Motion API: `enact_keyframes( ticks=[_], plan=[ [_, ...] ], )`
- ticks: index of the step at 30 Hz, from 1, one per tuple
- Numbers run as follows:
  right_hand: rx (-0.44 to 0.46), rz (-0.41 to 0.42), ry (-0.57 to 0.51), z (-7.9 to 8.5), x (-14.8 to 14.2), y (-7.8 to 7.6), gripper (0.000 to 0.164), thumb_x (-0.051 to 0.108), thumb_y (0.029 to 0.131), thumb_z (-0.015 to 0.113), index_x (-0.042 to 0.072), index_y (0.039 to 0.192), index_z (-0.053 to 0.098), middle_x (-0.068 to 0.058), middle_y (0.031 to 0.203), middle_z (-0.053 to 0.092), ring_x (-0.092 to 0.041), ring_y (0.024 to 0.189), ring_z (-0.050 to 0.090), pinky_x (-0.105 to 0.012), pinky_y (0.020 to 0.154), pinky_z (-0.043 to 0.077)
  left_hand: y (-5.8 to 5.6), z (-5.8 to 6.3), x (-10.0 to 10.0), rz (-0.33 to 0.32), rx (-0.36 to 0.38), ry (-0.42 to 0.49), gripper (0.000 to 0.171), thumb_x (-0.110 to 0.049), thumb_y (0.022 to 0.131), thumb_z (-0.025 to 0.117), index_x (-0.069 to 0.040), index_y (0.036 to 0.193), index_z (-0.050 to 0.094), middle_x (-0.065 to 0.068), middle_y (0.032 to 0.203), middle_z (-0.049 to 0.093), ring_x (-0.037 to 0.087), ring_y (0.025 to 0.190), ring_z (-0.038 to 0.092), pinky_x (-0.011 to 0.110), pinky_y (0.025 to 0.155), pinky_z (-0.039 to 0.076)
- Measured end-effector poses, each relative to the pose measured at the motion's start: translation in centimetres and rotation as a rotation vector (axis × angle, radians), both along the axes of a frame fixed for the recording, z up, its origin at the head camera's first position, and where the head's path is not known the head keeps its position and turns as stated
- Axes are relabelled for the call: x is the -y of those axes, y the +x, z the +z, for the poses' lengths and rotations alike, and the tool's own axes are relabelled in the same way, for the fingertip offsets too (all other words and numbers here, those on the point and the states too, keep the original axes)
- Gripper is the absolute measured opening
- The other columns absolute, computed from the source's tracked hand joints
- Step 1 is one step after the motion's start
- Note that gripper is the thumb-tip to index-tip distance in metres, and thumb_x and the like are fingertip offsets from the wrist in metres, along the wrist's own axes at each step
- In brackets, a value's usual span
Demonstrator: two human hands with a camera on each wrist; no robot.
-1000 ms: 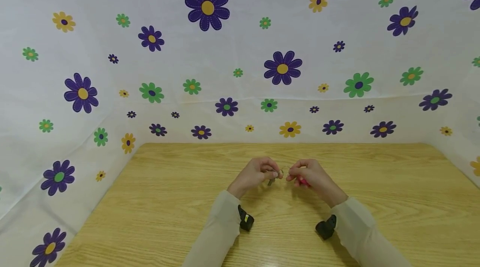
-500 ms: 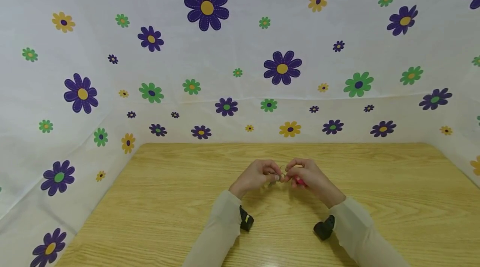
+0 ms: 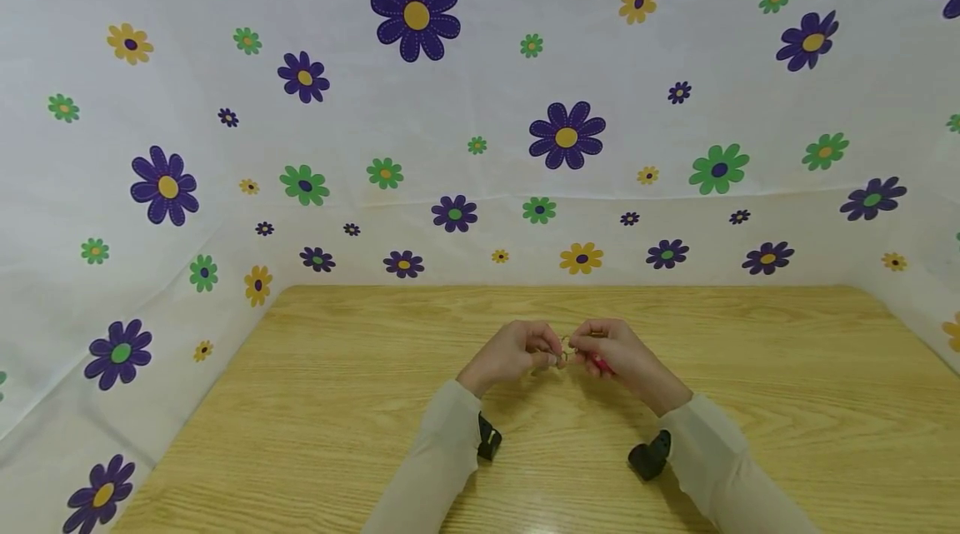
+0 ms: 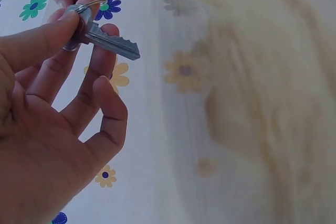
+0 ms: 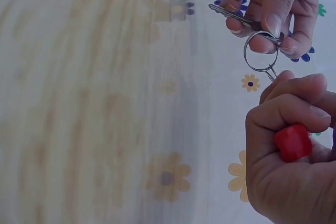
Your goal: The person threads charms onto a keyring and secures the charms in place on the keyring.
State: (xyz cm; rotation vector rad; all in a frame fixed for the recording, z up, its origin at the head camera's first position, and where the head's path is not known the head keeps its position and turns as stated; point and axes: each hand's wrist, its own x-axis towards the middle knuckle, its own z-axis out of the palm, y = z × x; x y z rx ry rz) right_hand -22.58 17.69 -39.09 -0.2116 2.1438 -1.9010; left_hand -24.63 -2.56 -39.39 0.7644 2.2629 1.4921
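My left hand (image 3: pixel 510 355) pinches a silver key (image 4: pixel 114 43) by its head between thumb and fingers, the toothed blade sticking out past the fingertips in the left wrist view. A round metal key ring (image 5: pixel 245 53) meets the key's head and hangs in the gap between both hands. At its lower side a small metal link (image 5: pixel 271 72) runs to the fingertips of my right hand (image 3: pixel 622 361). Curled inside that hand is a glossy red fob (image 5: pixel 293 142), mostly covered by fingers; it shows pinkish-red in the head view.
Both hands are above a wooden table (image 3: pixel 337 401). A white cloth (image 3: pixel 480 84) printed with flowers stands behind it and along both sides. Each wrist wears a small black camera, one on the left (image 3: pixel 489 439) and one on the right (image 3: pixel 649 456).
The hands have come closer together, the right moving slightly left, and the fingertips now nearly meet at the ring. Less of the key shows below my left hand.
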Motion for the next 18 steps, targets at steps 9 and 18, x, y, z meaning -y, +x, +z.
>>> enact_keyframes(
  ticks=[9, 18],
  plan=[
    [0.027, 0.007, -0.033, -0.09, 0.05, -0.01, 0.013, 0.001, 0.103, 0.05, -0.012, 0.104, 0.055, -0.006, 0.075, 0.068, -0.005, 0.048, 0.054, -0.019, 0.047, 0.04, 0.0, 0.36, 0.21, 0.003, -0.04, -0.03, 0.008, 0.004, 0.099, 0.062, -0.001, 0.098, 0.069, 0.01, 0.091, 0.073, 0.025, 0.084, 0.066, 0.026, 0.07, 0.048],
    [0.003, -0.013, -0.004, -0.05, 0.16, -0.03, 0.018, 0.007, 0.104, 0.053, -0.006, 0.095, 0.061, -0.003, 0.072, 0.064, -0.007, 0.048, 0.052, -0.02, 0.046, 0.039, -0.08, 0.29, 0.29, -0.024, -0.071, -0.03, 0.008, 0.006, 0.098, 0.062, 0.002, 0.097, 0.069, 0.012, 0.091, 0.075, 0.034, 0.087, 0.068, 0.024, 0.067, 0.046]
  ],
)
